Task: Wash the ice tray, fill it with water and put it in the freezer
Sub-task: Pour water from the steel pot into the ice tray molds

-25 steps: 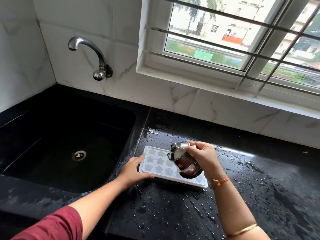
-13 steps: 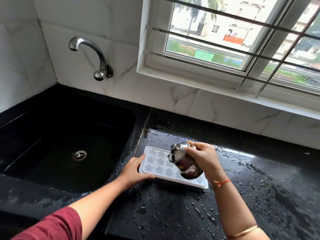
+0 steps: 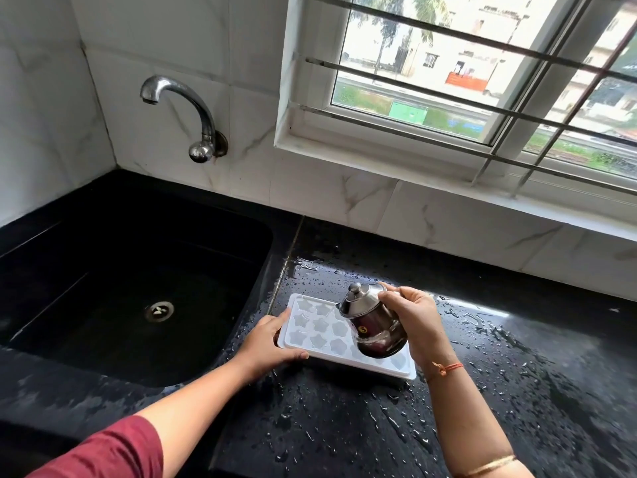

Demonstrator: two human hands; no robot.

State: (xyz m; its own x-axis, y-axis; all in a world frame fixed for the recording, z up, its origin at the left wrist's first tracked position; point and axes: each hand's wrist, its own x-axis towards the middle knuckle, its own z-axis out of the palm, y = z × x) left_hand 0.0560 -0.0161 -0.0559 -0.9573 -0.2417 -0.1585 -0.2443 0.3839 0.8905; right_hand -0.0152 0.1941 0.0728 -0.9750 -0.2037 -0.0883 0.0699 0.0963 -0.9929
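Half done, I'd judge: ice tray (image 3: 320,331) on tabletop (image 3: 344,426) by sink-side edge, filling now. Left hand (image 3: 267,343) fingers clamped on tray; right hand (image 3: 413,322) fingers clamped on steel pot (image 3: 374,327), tilted. Freezer left.

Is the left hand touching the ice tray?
Touching. The head view shows the left hand gripping the ice tray's near-left corner, thumb along its front edge.

Left arm's got a maroon sleeve (image 3: 113,450) up past the elbow. Right arm is bare: orange thread band (image 3: 444,368) just behind the grip, thin gold bangle (image 3: 489,465) further back.
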